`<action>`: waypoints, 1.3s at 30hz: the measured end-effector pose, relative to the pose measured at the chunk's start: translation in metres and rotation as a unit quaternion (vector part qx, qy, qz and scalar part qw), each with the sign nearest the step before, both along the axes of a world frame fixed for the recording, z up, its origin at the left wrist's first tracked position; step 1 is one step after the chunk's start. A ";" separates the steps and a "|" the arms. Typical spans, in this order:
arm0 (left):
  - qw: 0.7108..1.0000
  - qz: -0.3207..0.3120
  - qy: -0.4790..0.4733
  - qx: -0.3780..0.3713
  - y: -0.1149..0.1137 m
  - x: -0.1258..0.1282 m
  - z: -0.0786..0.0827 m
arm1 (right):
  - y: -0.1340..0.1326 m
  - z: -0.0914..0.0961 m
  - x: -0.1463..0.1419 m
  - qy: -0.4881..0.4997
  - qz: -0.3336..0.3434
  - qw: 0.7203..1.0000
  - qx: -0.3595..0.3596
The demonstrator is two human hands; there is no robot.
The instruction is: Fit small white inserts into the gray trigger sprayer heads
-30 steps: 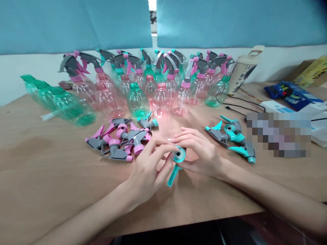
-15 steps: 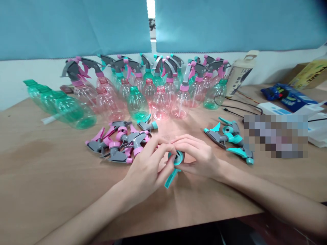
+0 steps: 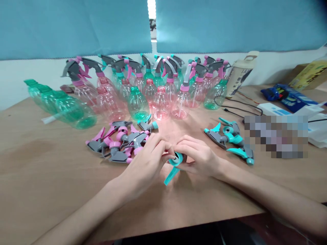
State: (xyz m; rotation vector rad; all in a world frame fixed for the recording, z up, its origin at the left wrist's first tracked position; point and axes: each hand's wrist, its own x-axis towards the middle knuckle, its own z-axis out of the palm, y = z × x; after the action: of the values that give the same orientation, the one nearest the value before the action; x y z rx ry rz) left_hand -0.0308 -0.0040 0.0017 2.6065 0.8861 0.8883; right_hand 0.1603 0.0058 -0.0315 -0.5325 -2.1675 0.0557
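Note:
A trigger spray head (image 3: pixel 171 176) with a turquoise collar and lever is in front of me, its collar opening facing up towards me. My right hand (image 3: pixel 201 156) is closed round its grey body, most of which the fingers hide. At the collar's opening my left hand (image 3: pixel 153 156) has thumb and forefinger pinched together; whatever they grip is too small to make out. Left of my hands lies a pile of pink and grey spray heads (image 3: pixel 122 139), with one turquoise spray head (image 3: pixel 148 126) behind it. More turquoise spray heads (image 3: pixel 230 136) lie to the right.
Pink and green spray bottles stand along the back, several with spray heads on. Open ones include a green bottle (image 3: pixel 138 103) and a pink bottle (image 3: pixel 160 105). More green bottles (image 3: pixel 74 109) are at the left. A tumbler (image 3: pixel 240 75), black cable (image 3: pixel 245 103) and blue packet (image 3: pixel 288 97) occupy the right.
My left thumb and forefinger have drawn together over the collar's opening, with the thumb pulled back from its front. The spray head's lever has swung slightly to the left and up.

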 end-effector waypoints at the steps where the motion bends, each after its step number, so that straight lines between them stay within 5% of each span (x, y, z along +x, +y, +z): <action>1: 1.000 0.003 -0.009 0.002 0.000 0.000 0.000 | 0.001 0.001 0.003 0.006 -0.006 1.000 -0.013; 7: 0.995 0.058 -0.077 0.008 0.002 -0.005 0.005 | 0.005 0.008 0.019 0.088 -0.115 0.984 -0.099; 13: 0.988 0.068 -0.142 0.008 -0.001 -0.007 -0.004 | 0.000 0.007 0.010 0.057 -0.043 0.995 -0.075; 24: 0.988 0.046 -0.112 0.096 -0.003 -0.004 -0.004 | -0.004 0.006 0.006 0.035 -0.006 0.989 -0.146; 31: 0.994 0.041 -0.103 0.011 -0.007 -0.004 0.000 | -0.005 0.004 0.007 0.025 -0.013 0.975 -0.221; 36: 0.990 0.036 -0.139 -0.014 -0.007 -0.002 -0.004 | -0.006 0.004 0.004 0.056 0.002 0.950 -0.306; 39: 0.986 0.047 -0.157 -0.032 -0.007 -0.002 -0.007 | -0.008 0.004 0.000 0.121 0.020 0.902 -0.414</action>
State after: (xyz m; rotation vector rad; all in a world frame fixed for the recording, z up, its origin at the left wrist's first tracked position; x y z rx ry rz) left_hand -0.0329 -0.0107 -0.0050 2.2989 0.9349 1.2318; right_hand 0.1606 -0.0017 -0.0275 -0.8929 -1.8331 1.0475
